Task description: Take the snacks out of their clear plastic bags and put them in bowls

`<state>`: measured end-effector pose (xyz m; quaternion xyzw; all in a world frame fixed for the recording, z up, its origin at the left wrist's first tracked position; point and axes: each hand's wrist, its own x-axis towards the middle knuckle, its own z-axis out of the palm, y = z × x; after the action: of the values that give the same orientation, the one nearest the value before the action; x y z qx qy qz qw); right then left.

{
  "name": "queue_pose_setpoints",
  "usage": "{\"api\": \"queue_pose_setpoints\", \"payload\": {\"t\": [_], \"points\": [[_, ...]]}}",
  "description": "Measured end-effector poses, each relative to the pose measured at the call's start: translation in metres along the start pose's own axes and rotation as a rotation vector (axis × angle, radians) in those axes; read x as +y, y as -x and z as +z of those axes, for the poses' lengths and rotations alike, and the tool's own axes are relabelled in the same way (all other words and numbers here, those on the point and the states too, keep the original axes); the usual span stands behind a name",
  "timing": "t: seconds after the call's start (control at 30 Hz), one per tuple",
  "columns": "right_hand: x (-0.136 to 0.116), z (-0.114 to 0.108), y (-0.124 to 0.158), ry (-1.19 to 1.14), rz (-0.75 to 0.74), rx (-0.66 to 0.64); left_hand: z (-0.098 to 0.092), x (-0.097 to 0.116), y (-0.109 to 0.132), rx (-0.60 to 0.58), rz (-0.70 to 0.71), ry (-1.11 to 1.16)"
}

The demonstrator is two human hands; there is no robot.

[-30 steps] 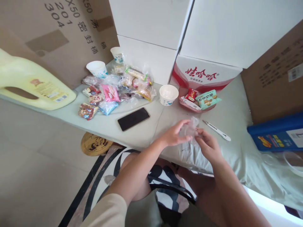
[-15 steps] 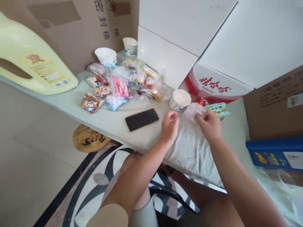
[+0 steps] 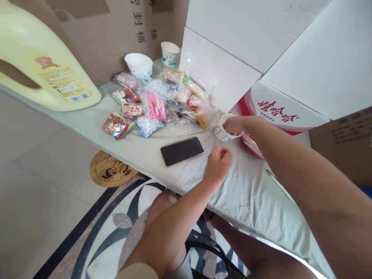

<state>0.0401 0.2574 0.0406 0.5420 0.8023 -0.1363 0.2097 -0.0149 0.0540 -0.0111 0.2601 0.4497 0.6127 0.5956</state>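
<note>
Standing on the pale cloth-covered table [image 3: 247,190], the small white paper cup [image 3: 220,134] has the right hand [image 3: 235,124] curled over its open top; what those fingers hold is hidden. The left hand [image 3: 218,162] rests nearby in a loose fist, beside the flat black phone [image 3: 181,150]. That light cup looks like it needs a soft touch.

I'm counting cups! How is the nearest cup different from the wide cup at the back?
The nearest cup has the right hand over its mouth; the wide cup stands untouched, mouth showing. The nearest cup sits right of the snack packets; the wide cup sits behind them. Both are white, blue-printed and upright.
</note>
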Motion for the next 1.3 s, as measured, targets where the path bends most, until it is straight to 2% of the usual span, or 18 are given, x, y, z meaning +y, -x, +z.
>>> {"api": "queue_pose_setpoints", "payload": {"t": [0.03, 0.13, 0.17, 0.2, 0.33, 0.4, 0.5, 0.63, 0.73, 0.8, 0.83, 0.87, 0.97, 1.0, 1.03, 1.13, 1.23, 1.3], "points": [[-0.001, -0.003, -0.001, 0.021, 0.0, 0.086, 0.001, 0.001, 0.001, -0.005, -0.011, 0.006], [-0.008, -0.009, -0.003, 0.064, -0.105, 0.496, 0.003, 0.002, 0.002, -0.016, -0.046, 0.028], [-0.012, -0.009, -0.004, 0.07, -0.147, 0.571, 0.003, 0.002, 0.002, -0.017, -0.056, 0.033], [-0.018, -0.008, -0.005, 0.073, -0.17, 0.573, 0.004, 0.001, 0.003, -0.017, -0.063, 0.037], [-0.053, 0.008, -0.011, 0.112, -0.1, 0.276, 0.004, -0.003, 0.005, -0.023, -0.065, 0.029], [-0.07, 0.019, -0.016, 0.196, -0.066, 0.256, 0.003, -0.004, 0.005, -0.007, -0.03, 0.029], [-0.084, 0.029, -0.02, 0.286, -0.057, 0.395, 0.001, -0.004, 0.005, 0.016, 0.01, 0.033], [-0.076, 0.022, -0.01, 0.231, -0.162, 0.582, -0.005, 0.002, 0.004, 0.05, -0.009, 0.038], [-0.059, 0.015, 0.027, 0.099, -0.238, 0.762, -0.013, 0.009, -0.001, 0.184, 0.068, 0.096], [-0.045, 0.023, 0.065, -0.02, -0.237, 0.863, -0.019, 0.012, -0.006, 0.29, 0.172, 0.138], [-0.038, 0.032, 0.086, -0.081, -0.224, 0.89, -0.021, 0.012, -0.008, 0.277, 0.202, 0.155], [-0.031, 0.045, 0.107, -0.129, -0.214, 0.892, -0.023, 0.012, -0.01, 0.195, 0.2, 0.166], [-0.01, 0.094, 0.165, -0.291, -0.242, 0.806, -0.021, 0.003, -0.009, -0.285, 0.066, 0.164], [-0.003, 0.111, 0.181, -0.364, -0.233, 0.746, -0.018, -0.001, -0.007, -0.404, 0.024, 0.156], [0.005, 0.126, 0.196, -0.449, -0.207, 0.689, -0.014, -0.006, -0.005, -0.465, -0.004, 0.148], [0.033, 0.163, 0.231, -0.757, -0.156, 0.604, 0.0, -0.019, -0.001, -0.421, -0.089, 0.159], [0.063, 0.186, 0.255, -0.951, -0.317, 0.697, 0.013, -0.025, 0.0, -0.412, -0.311, 0.209], [0.077, 0.197, 0.263, -0.888, -0.401, 0.762, 0.022, -0.026, 0.0, -0.481, -0.443, 0.228]]}}
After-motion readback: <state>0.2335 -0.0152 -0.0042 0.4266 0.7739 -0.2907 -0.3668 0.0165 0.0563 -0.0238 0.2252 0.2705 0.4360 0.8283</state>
